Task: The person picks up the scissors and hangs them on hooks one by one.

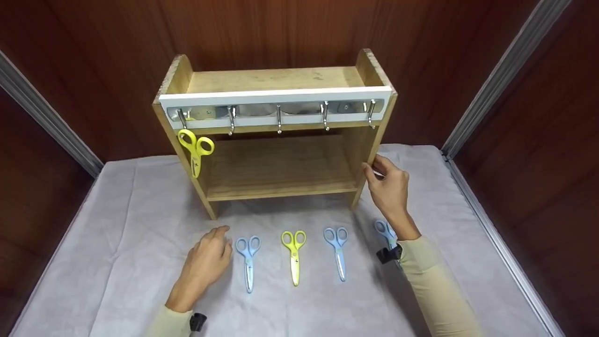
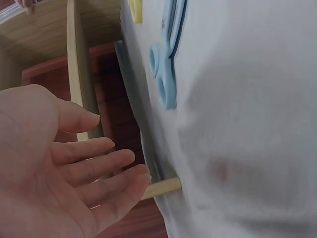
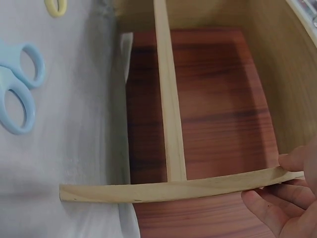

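Note:
My right hand (image 1: 389, 185) pinches the front edge of the right side panel (image 3: 218, 187) of a small wooden shelf (image 1: 281, 193), thumb inside and fingers outside. My left hand (image 1: 206, 256) hovers low over the cloth, fingers loosely spread and holding nothing, left of blue scissors (image 1: 248, 262). To their right lie yellow scissors (image 1: 294, 257) and more blue scissors (image 1: 338, 252), handles toward the shelf. Another blue pair (image 1: 383, 229) is partly hidden by my right wrist. Yellow scissors (image 1: 196, 152) hang by a handle loop from the leftmost hook (image 1: 182, 118).
A white-framed rail (image 1: 276, 97) with several metal hooks runs along the shelf's upper front. Grey cloth (image 1: 135, 210) covers the table. Reddish-brown wood panels (image 1: 281, 32) stand behind and at both sides, with metal strips (image 1: 505, 70) at the corners.

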`<state>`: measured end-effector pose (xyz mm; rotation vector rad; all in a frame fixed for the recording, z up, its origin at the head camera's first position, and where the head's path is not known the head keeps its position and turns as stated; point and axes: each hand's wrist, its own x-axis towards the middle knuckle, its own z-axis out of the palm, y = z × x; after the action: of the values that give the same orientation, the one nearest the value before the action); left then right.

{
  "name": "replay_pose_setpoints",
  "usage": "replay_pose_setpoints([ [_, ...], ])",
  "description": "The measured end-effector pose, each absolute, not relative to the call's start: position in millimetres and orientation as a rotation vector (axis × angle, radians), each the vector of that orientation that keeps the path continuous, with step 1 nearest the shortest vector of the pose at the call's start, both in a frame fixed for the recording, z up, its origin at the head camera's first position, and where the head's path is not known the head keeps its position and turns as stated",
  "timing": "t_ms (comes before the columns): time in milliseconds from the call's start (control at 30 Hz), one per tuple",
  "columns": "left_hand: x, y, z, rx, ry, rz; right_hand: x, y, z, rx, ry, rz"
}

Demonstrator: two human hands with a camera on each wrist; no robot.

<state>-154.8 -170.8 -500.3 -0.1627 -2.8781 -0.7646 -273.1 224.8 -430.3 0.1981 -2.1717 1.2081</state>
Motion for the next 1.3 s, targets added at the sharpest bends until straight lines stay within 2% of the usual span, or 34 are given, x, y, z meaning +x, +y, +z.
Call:
replay_pose_setpoints([
  [467, -138.7, -143.6, -522.2, -0.243, -2.801, -0.576, -273.0, 224.3, -431.8, 0.196, -2.164, 1.234],
  [967, -134.0, -112.6, -532.9, -0.133, -2.870, -0.471, -273.2, 224.3, -432.2, 0.189, -2.149, 1.246],
  [1300, -135.9, -100.3, -534.5, -0.114, -2.891, -0.115, -273.4, 223.7, -433.1, 0.186, -2.152, 1.269],
])
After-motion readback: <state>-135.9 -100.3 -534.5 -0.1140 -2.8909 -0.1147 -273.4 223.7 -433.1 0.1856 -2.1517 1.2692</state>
